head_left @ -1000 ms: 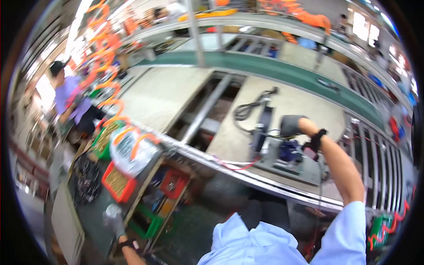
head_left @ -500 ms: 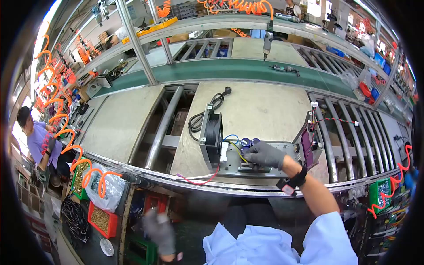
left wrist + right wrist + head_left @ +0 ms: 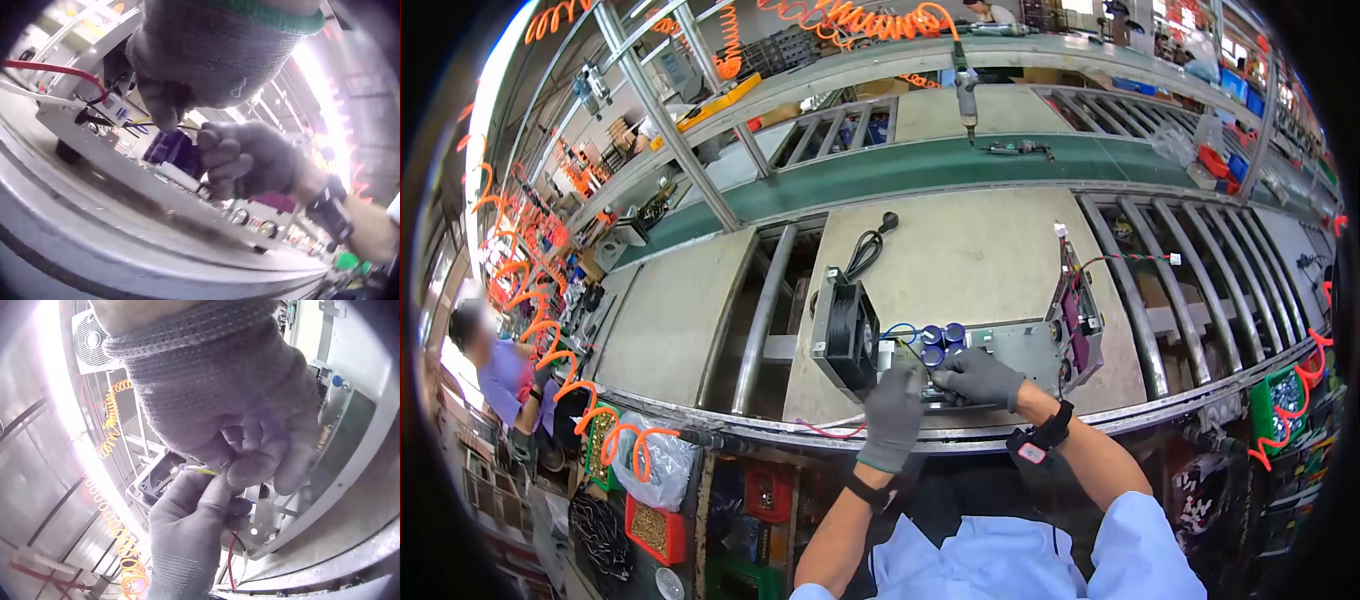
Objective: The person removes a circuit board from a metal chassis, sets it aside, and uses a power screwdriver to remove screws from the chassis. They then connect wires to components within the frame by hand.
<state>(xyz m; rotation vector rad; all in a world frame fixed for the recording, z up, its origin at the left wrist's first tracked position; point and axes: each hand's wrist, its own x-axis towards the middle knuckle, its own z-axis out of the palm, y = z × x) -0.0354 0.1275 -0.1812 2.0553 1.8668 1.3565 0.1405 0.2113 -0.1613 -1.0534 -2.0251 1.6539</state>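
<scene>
Though hidden overhead, right fingers pinch a yellow wire.

left hand | up from below bench | now at wires (apparently pinching)

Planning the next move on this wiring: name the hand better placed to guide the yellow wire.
Right, probably. The right hand pinches the yellow wire at its fingertips by the chassis; the left hand sits just beneath it, its grip unclear.

The fan stood at the left end of the chassis, the cord behind it on the table
</scene>
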